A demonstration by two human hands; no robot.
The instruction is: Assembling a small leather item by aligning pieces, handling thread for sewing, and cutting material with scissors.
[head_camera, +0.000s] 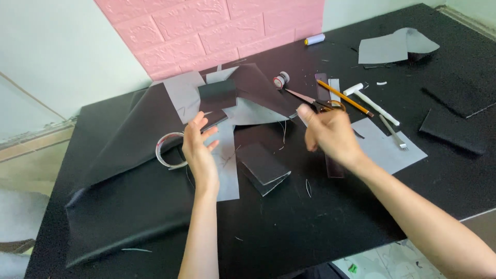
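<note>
Over black table (361,217), both hands empty, left hand (199,150) & right hand (330,135).

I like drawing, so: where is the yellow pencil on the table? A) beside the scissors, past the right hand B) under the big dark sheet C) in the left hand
A: the yellow pencil lies on the table next to the scissors, just beyond the right hand.
</note>
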